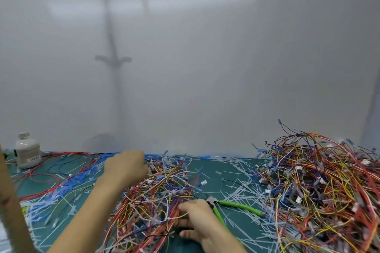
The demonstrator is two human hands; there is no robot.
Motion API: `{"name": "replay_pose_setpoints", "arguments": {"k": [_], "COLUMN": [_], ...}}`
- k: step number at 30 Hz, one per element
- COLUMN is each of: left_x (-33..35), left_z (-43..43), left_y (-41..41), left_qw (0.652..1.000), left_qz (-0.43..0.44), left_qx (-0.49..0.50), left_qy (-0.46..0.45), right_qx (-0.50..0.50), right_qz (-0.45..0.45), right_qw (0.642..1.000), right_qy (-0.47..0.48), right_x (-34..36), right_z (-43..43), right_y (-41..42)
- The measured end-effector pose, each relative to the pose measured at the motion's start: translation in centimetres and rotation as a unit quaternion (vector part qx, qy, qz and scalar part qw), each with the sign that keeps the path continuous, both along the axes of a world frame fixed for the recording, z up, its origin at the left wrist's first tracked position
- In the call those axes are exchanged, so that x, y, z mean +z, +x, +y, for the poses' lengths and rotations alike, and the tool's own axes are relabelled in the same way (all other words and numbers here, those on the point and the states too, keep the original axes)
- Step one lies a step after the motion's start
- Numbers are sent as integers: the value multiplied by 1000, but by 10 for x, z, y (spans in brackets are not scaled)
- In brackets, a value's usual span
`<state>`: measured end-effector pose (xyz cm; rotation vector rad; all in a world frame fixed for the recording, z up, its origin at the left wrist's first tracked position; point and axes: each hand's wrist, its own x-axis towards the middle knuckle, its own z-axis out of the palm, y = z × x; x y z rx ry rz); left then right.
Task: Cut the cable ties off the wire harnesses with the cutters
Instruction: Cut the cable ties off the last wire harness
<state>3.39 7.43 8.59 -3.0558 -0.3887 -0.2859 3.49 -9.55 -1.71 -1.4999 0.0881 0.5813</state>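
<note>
Wire harnesses: A loose tangle of red, yellow and blue wire harnesses [156,197] lies mid-mat before the person, with white cable ties [153,221] caught through it.
Handling: The tangle looks light, limp and quick to snag. It is likely best lifted one bundle at a time, pinched just beside a tie so the strap stands clear of the wires.
Cutters: The green-handled cutters [236,206] lie on the mat right beside the right hand, apparently not gripped.
Right hand: The right hand [197,219] curls its fingers round wires at the tangle's near edge.
Left hand: The left hand [125,167] reaches into the far side. Its fingers are hidden behind the hand, so its grip cannot be told.
Surroundings: Cut ties [238,193] litter the green mat [209,165]. A larger heap [320,191] of harnesses rises at right, and a white bottle [27,151] stands far left.
</note>
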Motion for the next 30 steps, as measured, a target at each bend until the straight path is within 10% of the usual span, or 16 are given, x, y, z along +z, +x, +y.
{"name": "replay_pose_setpoints", "arguments": {"k": [5,13,20,26,30], "left_x": [-42,-8,31,4,-14], "left_z": [-1,2,-54,-101,-95], "left_y": [6,-10,-23,-25,-15], "left_qw": [981,960,775,821,728], "left_qz": [157,-117,-232,-137,-55], "left_qx": [-62,-49,-137,-325,-283], "left_qy": [-92,-251,-572,-450,-622], "right_qx": [11,-45,-159,-133,-136], "right_qz": [-7,-293,-408,-337,-277], "right_qw": [1000,909,897,932,951], "right_qy": [-22,-294,-56,-23,3], "right_x": [-1,28,82,96,91], "right_z": [1,-21,-35,-59,-76], "right_y": [3,-1,-12,-8,2]}}
